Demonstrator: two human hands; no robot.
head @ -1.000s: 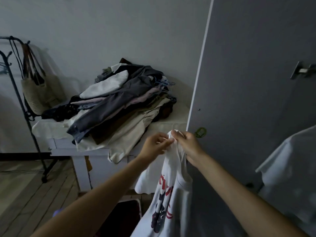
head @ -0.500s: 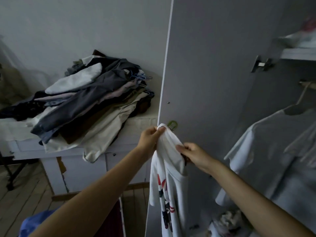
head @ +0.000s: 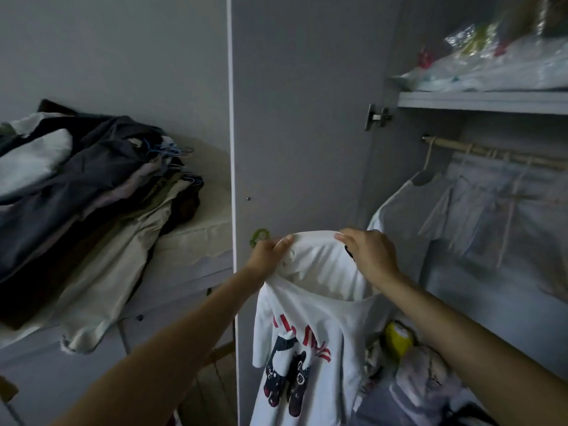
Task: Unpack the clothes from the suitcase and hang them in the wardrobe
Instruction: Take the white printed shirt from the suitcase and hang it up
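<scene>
A white T-shirt (head: 310, 327) with a red and dark print hangs from both my hands in front of the open wardrobe door (head: 301, 118). My left hand (head: 270, 252) pinches the left side of its neckline. My right hand (head: 367, 252) grips the right side, and something small and dark shows at its fingers. The neckline is stretched wide between them. To the right, the wardrobe rail (head: 491, 153) carries pale garments (head: 479, 216) on hangers. No suitcase is in view.
A pile of dark and beige clothes (head: 92, 195) with blue hangers lies on a white cabinet (head: 190, 265) at the left. Plastic-wrapped items (head: 491, 66) fill the wardrobe's upper shelf. Bags and a yellow object (head: 398, 338) sit on the wardrobe floor.
My view has turned right, from the clothes pile toward the wardrobe's inside. My hands have moved apart and pulled the shirt's neckline open wide.
</scene>
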